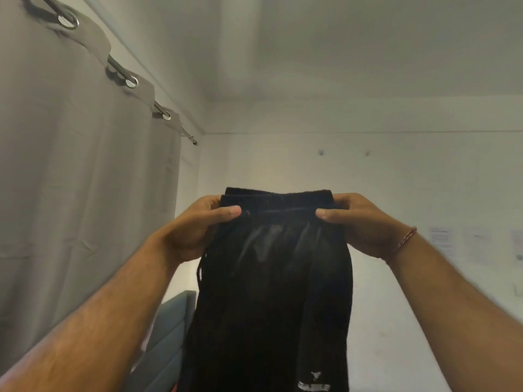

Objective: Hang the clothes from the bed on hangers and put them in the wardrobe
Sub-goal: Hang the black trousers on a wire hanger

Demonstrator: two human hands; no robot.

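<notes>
You're holding black fabric shorts (271,278) up, left hand (195,230) and right hand (365,224) pinching the waistband; next likely needs a hanger, none visible.

Both forearms are showing bare — no sleeves reaching them — and the right wrist is wearing a thin red thread bracelet (405,241).

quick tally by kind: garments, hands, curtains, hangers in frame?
Garments: 1, black shorts, held up by the waistband
Hands: 2, left hand and right hand, each pinching a waistband end
Curtains: 1, grey curtain
Hangers: 0 visible
Total: 4
</notes>
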